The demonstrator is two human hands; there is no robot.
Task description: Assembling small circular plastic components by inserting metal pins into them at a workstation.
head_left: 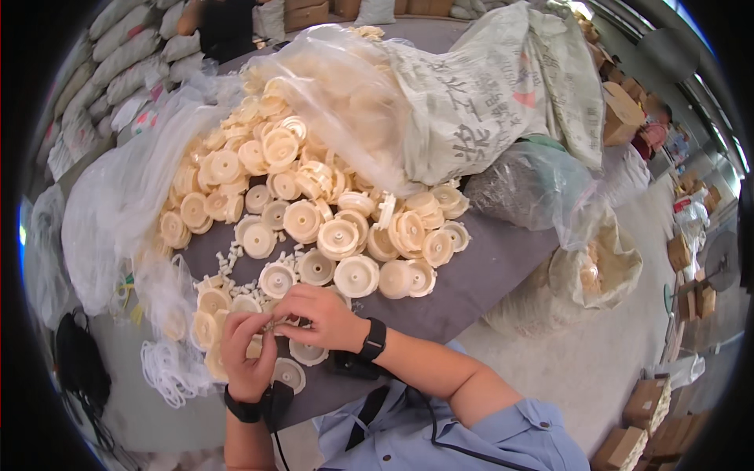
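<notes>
My left hand [247, 357] and my right hand [320, 318] meet at the near edge of the table, fingertips pinched together. Whatever lies between them is too small and covered to make out. Under and around the hands lie cream plastic round wheel-like parts [356, 275], some with a raised hub in the middle. Just beyond the fingers are small white plastic pegs [228, 259], scattered loose. One round part [289, 375] lies below my right hand, close to the left wrist. Dark bands circle both wrists.
A large heap of the same parts [280, 147] spills from a clear plastic bag [338, 63] on the grey-covered table [471, 275]. A woven sack [471, 94] lies behind. White cord [174, 373] hangs at the left edge. An open sack [534, 302] stands right.
</notes>
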